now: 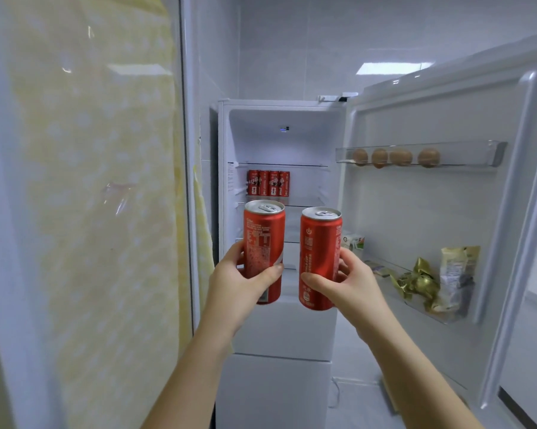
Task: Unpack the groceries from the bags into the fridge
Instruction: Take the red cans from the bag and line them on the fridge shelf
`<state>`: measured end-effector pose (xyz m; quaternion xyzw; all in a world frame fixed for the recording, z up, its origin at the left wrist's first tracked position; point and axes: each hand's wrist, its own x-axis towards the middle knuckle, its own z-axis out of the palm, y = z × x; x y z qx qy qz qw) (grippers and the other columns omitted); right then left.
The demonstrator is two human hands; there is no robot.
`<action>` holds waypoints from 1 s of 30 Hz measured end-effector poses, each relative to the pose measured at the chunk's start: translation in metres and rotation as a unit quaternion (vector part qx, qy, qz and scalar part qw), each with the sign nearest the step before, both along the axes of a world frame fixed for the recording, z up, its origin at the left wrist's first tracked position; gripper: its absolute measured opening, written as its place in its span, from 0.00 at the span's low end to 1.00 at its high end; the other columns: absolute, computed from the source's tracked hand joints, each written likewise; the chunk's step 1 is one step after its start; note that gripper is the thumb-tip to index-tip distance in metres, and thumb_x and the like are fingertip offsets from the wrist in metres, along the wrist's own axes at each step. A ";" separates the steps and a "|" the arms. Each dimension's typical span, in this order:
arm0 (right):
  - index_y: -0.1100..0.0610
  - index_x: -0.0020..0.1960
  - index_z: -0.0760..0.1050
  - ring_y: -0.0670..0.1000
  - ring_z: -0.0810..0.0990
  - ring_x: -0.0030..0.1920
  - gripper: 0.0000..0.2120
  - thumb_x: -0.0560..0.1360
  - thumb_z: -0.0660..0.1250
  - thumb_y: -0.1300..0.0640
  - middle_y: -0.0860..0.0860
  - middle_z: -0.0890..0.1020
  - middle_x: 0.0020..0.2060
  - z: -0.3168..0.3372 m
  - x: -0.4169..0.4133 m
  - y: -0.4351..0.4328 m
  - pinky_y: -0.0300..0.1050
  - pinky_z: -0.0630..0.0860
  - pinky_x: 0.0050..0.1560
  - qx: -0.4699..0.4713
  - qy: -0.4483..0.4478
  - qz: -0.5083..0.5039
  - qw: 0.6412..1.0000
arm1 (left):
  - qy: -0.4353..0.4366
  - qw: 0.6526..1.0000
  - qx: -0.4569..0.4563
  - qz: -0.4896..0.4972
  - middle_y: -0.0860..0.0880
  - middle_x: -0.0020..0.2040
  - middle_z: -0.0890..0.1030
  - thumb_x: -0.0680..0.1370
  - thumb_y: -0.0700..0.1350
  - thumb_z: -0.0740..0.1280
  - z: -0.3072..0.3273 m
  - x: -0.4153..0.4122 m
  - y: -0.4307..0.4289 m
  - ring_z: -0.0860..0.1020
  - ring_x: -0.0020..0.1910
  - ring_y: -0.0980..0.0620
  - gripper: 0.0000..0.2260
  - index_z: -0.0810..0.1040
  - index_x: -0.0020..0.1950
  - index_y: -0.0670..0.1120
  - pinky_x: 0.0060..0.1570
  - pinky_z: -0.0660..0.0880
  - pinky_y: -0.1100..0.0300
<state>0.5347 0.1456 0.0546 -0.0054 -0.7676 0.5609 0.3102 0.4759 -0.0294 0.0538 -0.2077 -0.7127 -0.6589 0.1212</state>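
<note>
I hold two tall red soda cans upright in front of the open white fridge. My left hand grips the left can near its lower half. My right hand grips the right can the same way. Both cans are level with the fridge's lower shelves and outside the compartment. Several matching red cans stand in a row on a glass shelf inside.
The fridge door stands open to the right. Its upper rack holds several brown eggs; its lower rack holds gold-wrapped items and packets. A glass panel with a yellow curtain fills the left. Closed drawers sit below.
</note>
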 end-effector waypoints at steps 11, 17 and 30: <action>0.44 0.55 0.76 0.41 0.83 0.47 0.22 0.66 0.78 0.59 0.42 0.84 0.45 -0.021 -0.089 0.038 0.38 0.77 0.46 0.000 -0.008 -0.019 1.000 | -0.017 1.000 -0.005 -0.003 0.55 0.51 0.82 0.69 0.49 0.77 -0.023 -0.095 0.036 0.81 0.49 0.58 0.21 0.76 0.60 0.57 0.47 0.77 0.62; 0.46 0.55 0.77 0.42 0.83 0.46 0.22 0.65 0.79 0.60 0.43 0.85 0.44 -0.020 -0.175 0.053 0.43 0.80 0.49 -0.007 -0.005 -0.044 0.999 | -0.010 1.000 -0.024 -0.015 0.58 0.49 0.83 0.68 0.52 0.77 -0.018 -0.190 0.054 0.81 0.50 0.57 0.20 0.77 0.58 0.58 0.54 0.79 0.50; 0.46 0.57 0.76 0.42 0.83 0.47 0.22 0.66 0.79 0.58 0.43 0.85 0.46 -0.012 -0.311 0.080 0.41 0.79 0.48 -0.019 0.005 -0.080 0.997 | -0.012 0.999 -0.019 -0.044 0.59 0.49 0.82 0.70 0.51 0.76 -0.013 -0.332 0.083 0.80 0.51 0.58 0.18 0.76 0.57 0.59 0.52 0.79 0.53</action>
